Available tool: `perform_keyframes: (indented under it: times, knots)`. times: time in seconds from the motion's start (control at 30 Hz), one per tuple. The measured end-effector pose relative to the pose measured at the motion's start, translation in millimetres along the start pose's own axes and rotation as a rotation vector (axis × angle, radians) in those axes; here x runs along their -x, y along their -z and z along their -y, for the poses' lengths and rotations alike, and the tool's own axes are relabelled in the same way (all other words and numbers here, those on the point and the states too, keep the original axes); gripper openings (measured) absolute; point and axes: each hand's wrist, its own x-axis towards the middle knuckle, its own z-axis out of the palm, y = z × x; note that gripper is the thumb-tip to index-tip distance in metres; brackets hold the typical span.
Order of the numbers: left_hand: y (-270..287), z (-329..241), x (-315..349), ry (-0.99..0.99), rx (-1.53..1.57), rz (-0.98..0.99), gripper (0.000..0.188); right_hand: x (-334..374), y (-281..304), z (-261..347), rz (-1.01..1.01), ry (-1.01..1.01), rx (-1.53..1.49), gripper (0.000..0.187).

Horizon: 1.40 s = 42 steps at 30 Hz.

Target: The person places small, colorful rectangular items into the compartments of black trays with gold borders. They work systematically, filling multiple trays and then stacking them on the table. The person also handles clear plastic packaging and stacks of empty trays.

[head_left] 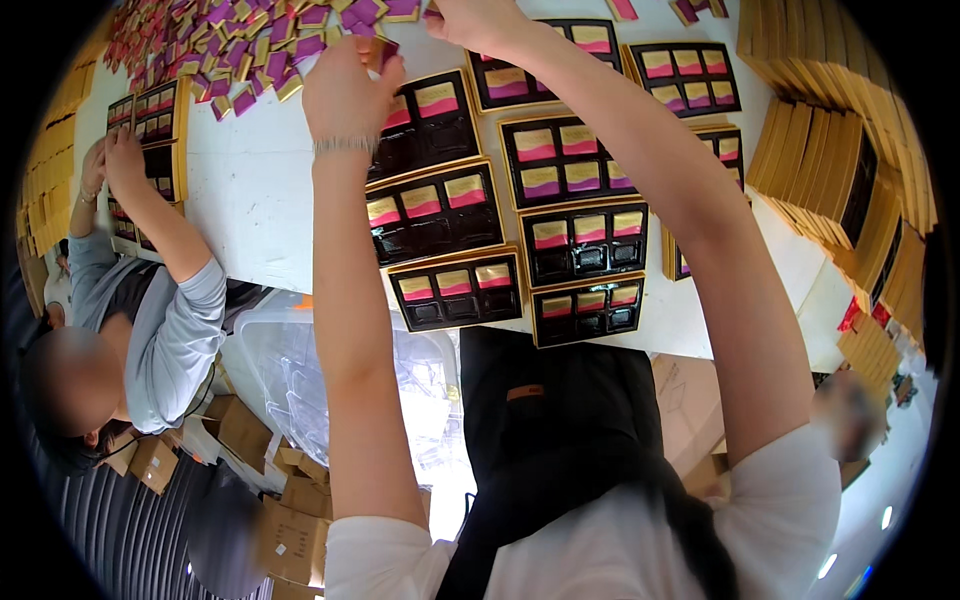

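My left hand [350, 88] is raised over the near edge of a loose heap of small wrapped squares [270, 45], purple, pink and gold. Its thumb and fingers are closed around a purple wrapped square [380, 50], partly hidden by the fingers. Farther forward, at the upper edge of the view, my right hand [482, 22] has its fingers pinched together; what they hold is too small to tell. Below my arms lie several black trays [437, 215] in gold boxes. Some have only a row of pink-and-gold squares, while one tray [570, 160] also has purple squares in its lower row.
Stacks of gold boxes [810, 165] line the table's right side. At the left, a co-worker's hands [120, 160] reach over similar trays [160, 125]. A clear plastic bin [290, 350] and cardboard boxes [295, 525] stand below the white table [250, 190].
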Motion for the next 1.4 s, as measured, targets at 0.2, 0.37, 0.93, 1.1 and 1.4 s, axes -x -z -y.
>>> perform_keyframes:
  times: [0.2,0.37,0.93,1.1,1.4]
  knots:
    - [-2.6,-76.5,170.5,-0.388,0.318,0.358,0.030,200.2,91.0,28.4,0.104,-0.082,-0.526,0.032]
    - [-39.7,-91.5,234.4,-0.416,0.211,0.220,0.038,323.1,89.6,25.8,0.155,-0.003,-0.192,0.032]
    - [-54.3,-103.0,285.1,-0.425,-0.168,0.362,0.068,374.5,82.9,35.7,0.349,0.092,0.013,0.073]
    - [-47.1,-104.0,278.8,-0.428,-0.160,0.439,0.068,358.0,104.6,36.2,0.331,0.091,-0.100,0.065]
    - [-62.2,-162.3,-7.5,-0.625,0.161,0.059,0.022,135.6,149.2,-161.2,-0.260,-0.339,0.065,0.022]
